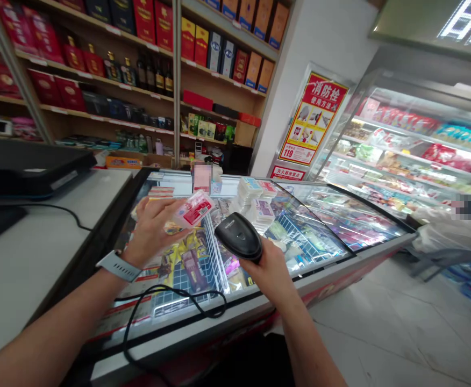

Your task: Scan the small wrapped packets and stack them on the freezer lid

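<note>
My left hand (155,228), with a pale watch strap (119,266) at its wrist, grips a small clear plastic pack with a red and white label (196,208). Its fingers are closed round the pack's left end, above the glass top of a chest freezer. My right hand (270,269) is wrapped round the handle of a black barcode scanner (238,235), whose head points up and left towards the pack. Just beyond the scanner, stacks of similar small packs (262,212) with blue, red and purple labels stand on the freezer glass. The scanner's trigger is hidden from view.
A black cable (171,289) loops over the chest freezer's front rim (179,333). At the left is a white counter (29,269) with a black device (34,164). A pink and white package (202,178) stands at the back. Shelves of boxes and bottles line the wall; a lit display fridge is at right.
</note>
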Action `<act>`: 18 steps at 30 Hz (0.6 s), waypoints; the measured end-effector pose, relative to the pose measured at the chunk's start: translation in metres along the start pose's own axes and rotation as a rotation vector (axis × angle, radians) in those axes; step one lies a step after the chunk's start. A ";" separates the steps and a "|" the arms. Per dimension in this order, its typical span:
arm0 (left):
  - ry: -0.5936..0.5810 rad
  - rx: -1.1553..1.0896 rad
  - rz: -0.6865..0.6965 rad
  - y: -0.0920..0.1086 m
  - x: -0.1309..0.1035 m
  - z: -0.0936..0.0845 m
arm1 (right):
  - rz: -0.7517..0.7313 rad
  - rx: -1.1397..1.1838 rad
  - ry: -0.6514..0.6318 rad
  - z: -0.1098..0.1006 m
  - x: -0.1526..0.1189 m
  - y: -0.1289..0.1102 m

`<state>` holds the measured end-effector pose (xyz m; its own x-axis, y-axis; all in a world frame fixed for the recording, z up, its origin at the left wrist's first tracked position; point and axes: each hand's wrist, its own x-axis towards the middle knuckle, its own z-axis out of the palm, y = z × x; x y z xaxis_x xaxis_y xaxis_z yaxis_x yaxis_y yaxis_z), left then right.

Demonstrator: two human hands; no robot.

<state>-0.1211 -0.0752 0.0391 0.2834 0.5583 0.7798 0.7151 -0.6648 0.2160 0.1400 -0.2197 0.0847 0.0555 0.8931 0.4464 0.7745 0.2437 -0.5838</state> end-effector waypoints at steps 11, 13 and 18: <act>0.020 0.042 -0.016 -0.008 -0.002 -0.006 | -0.020 0.006 -0.056 0.016 0.010 -0.002; 0.029 0.067 0.011 -0.010 -0.002 -0.005 | -0.015 -0.001 -0.058 0.016 0.011 -0.001; 0.049 0.086 0.064 -0.010 -0.003 -0.003 | -0.044 -0.027 -0.053 0.016 0.011 0.000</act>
<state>-0.1314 -0.0716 0.0364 0.2999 0.4898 0.8186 0.7492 -0.6521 0.1157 0.1302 -0.2036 0.0789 -0.0119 0.9009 0.4339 0.7924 0.2732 -0.5454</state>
